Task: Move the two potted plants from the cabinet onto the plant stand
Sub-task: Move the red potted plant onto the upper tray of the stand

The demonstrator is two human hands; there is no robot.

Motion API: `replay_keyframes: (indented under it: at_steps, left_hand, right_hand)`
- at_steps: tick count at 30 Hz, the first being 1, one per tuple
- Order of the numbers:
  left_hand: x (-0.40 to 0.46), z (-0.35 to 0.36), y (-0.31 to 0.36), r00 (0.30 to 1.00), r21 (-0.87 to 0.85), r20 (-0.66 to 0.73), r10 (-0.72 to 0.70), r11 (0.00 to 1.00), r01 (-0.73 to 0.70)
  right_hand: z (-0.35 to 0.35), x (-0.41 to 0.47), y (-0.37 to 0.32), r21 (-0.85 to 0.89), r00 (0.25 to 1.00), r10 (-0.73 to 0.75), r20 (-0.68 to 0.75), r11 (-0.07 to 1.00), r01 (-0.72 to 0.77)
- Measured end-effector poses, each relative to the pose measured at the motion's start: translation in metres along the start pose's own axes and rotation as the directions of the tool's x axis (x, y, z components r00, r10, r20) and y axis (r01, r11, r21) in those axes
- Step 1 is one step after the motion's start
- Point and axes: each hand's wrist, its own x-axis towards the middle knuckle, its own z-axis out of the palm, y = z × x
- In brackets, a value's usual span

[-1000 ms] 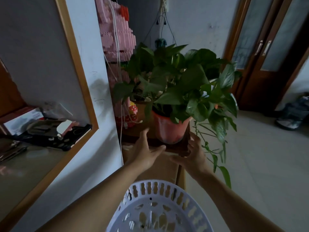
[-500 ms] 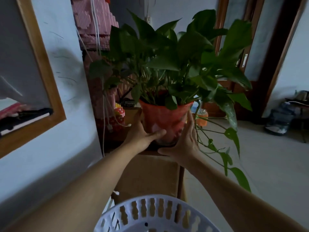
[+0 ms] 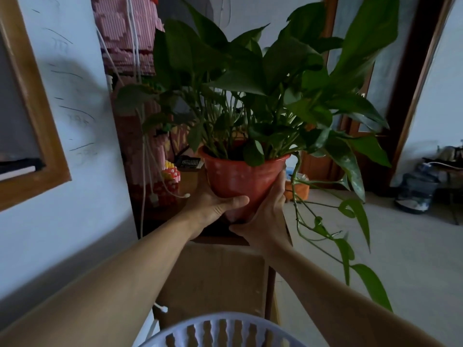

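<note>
A leafy green plant in a red plastic pot point(image 3: 240, 179) is in the middle of the view, above the dark top of the wooden cabinet point(image 3: 215, 271). My left hand point(image 3: 213, 204) grips the pot's lower left side, thumb across its front. My right hand point(image 3: 265, 219) grips the lower right side and base. Long vines with leaves trail down to the right of the pot. A white slotted plastic plant stand point(image 3: 220, 331) shows its rim at the bottom edge. The second potted plant is hidden behind the foliage.
A pink block-built figure point(image 3: 130, 33) with white cables stands at the back of the cabinet, beside a small colourful toy point(image 3: 171, 174). A wood-framed opening point(image 3: 37, 126) is in the left wall. Wooden doors point(image 3: 406, 101) and bags point(image 3: 416, 191) stand on the right; tiled floor stretches right.
Both hands went from reaching near the pot's base to closing around it. The pot now sits higher and closer in view, seemingly lifted off the cabinet top.
</note>
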Motion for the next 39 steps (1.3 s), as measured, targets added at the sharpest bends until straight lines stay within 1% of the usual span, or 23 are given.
replay_keyframes:
  at_steps: [4,7,10,14,17,22,26,28,32,36,37,39]
  left_hand:
    - [-0.008,0.006,0.006,0.999,-0.014,-0.043,0.01,1.0,-0.011]
    - [-0.018,0.013,0.015,0.998,-0.005,-0.066,0.015,1.0,-0.015]
    - [-0.025,0.02,0.037,0.995,0.013,-0.097,0.018,1.0,-0.017]
    - [-0.03,0.025,0.083,0.992,0.035,-0.12,0.038,0.999,-0.034]
    - [-0.035,0.025,0.127,0.995,0.008,-0.099,0.011,1.0,-0.011]
    - [-0.051,0.028,0.2,0.997,-0.001,-0.082,-0.002,1.0,0.002]
    - [-0.071,0.03,0.244,0.997,-0.01,-0.071,0.002,1.0,-0.003]
    - [-0.084,0.032,0.265,0.998,-0.011,-0.057,-0.003,1.0,0.002]
    - [-0.114,0.033,0.288,0.999,0.006,-0.054,-0.005,1.0,0.006]
    - [-0.157,0.028,0.31,1.0,-0.01,-0.008,-0.007,1.0,0.007]
    - [-0.169,0.027,0.316,1.0,-0.026,0.004,0.0,1.0,0.0]
    - [-0.195,0.025,0.324,0.997,-0.136,0.066,-0.029,0.99,0.038]
  right_hand:
    - [-0.01,-0.002,0.0,0.021,0.999,-0.023,0.025,1.0,0.022]
    - [-0.024,-0.005,-0.005,-0.004,0.998,-0.041,0.052,0.999,0.041]
    - [-0.044,-0.005,-0.017,-0.04,0.997,-0.05,0.055,0.998,0.053]
    - [-0.079,0.001,-0.045,-0.016,0.996,-0.048,0.079,0.999,0.049]
    - [-0.108,0.006,-0.073,-0.034,0.994,-0.072,0.078,0.997,0.075]
    - [-0.151,0.009,-0.116,0.015,0.995,-0.06,0.086,0.998,0.059]
    - [-0.183,-0.001,-0.149,0.022,0.993,-0.106,0.058,0.994,0.105]
    - [-0.199,-0.012,-0.163,0.012,0.994,-0.092,0.057,0.996,0.092]
    - [-0.223,-0.038,-0.183,-0.033,0.997,-0.051,0.052,0.998,0.053]
    - [-0.237,-0.077,-0.204,-0.065,0.998,-0.045,0.038,0.997,0.047]
    - [-0.239,-0.088,-0.209,-0.067,0.999,-0.044,0.03,0.997,0.046]
    - [-0.243,-0.113,-0.219,-0.051,0.999,-0.03,0.014,0.998,0.03]
